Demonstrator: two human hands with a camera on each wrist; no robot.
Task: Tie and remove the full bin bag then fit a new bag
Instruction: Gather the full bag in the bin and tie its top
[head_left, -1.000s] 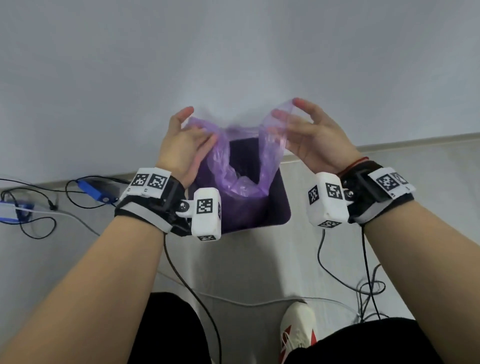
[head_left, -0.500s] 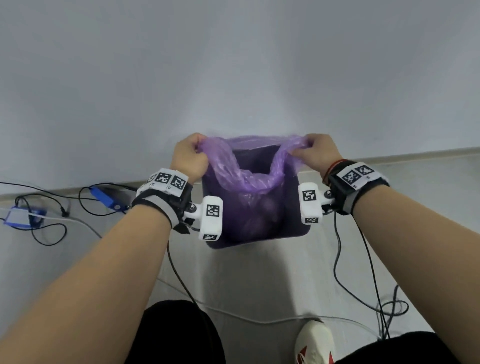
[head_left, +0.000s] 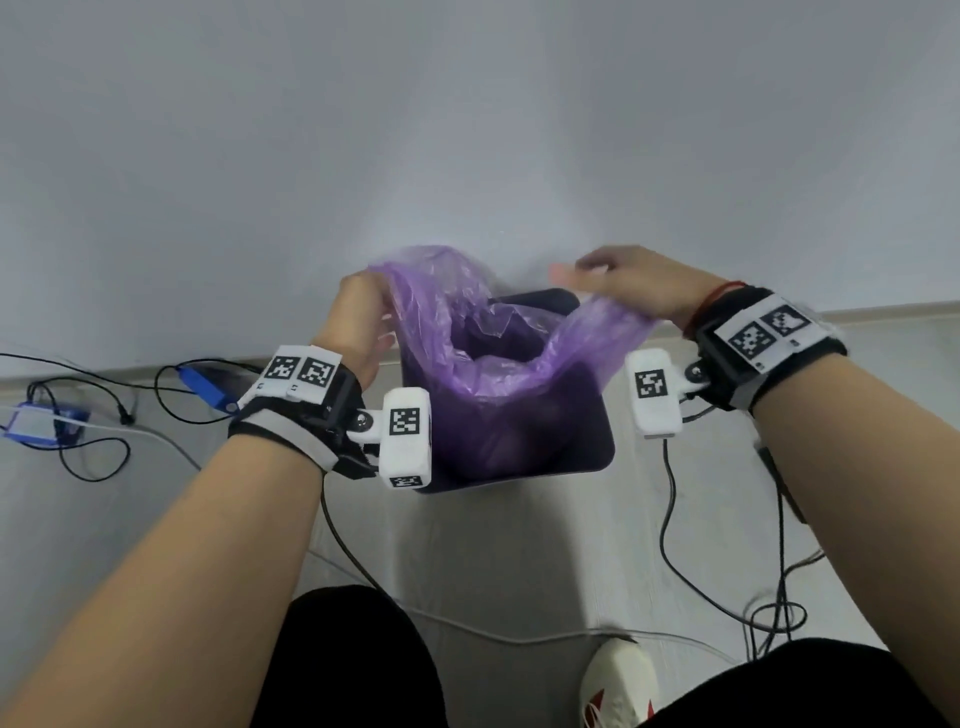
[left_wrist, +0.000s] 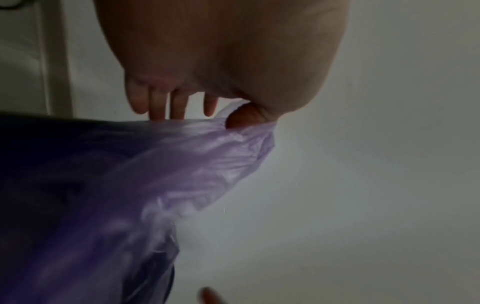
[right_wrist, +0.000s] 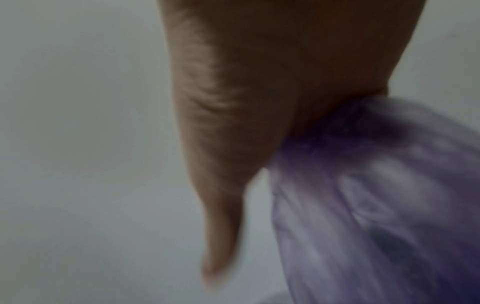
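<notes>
Both hands lift the purple bag (head_left: 467, 332) out of the dark bin (head_left: 597, 441) on the floor, left hand (head_left: 358, 322) pinching its left edge, right hand (head_left: 639, 286) gripping the right edge with forefinger outstretched, apparently gathering the mouth for tying.

Translucent purple bin bag (head_left: 483, 358) sits open-mouthed inside dark bin (head_left: 597, 447)
</notes>
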